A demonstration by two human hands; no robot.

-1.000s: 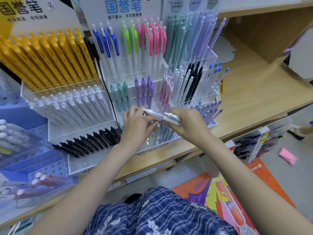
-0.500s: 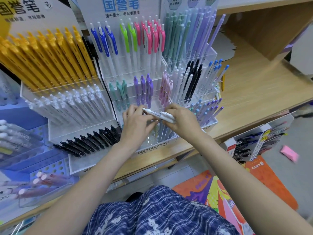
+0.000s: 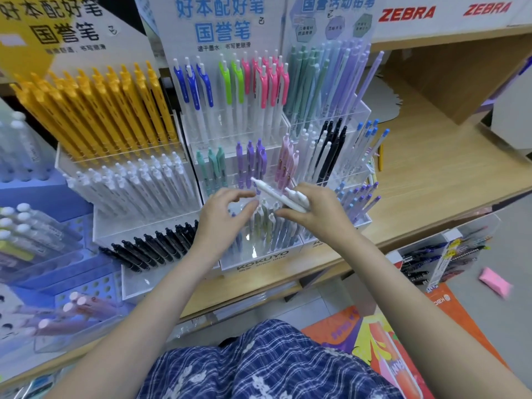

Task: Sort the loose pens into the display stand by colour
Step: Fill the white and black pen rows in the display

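A clear acrylic display stand [image 3: 256,257] holds pens in tiers by colour: blue, green and pink at the top, teal, purple and pale pink in the middle. My right hand [image 3: 319,214] grips two white pens [image 3: 280,194] that point up and left over the stand's front row. My left hand [image 3: 223,218] hovers just left of them, fingers loosely curled, thumb and forefinger near the pen tips, holding nothing. Pale pens [image 3: 266,223] stand in the front compartment below both hands.
A stand of yellow, white and black pens [image 3: 115,156] is at the left. Pastel, black and blue pens [image 3: 336,145] fill a stand at the right. The wooden shelf [image 3: 431,168] runs right. A pink object [image 3: 493,282] lies on the floor.
My left hand has let go of the white pens and drawn slightly left. My right hand still holds them. The camera has tilted up a little.
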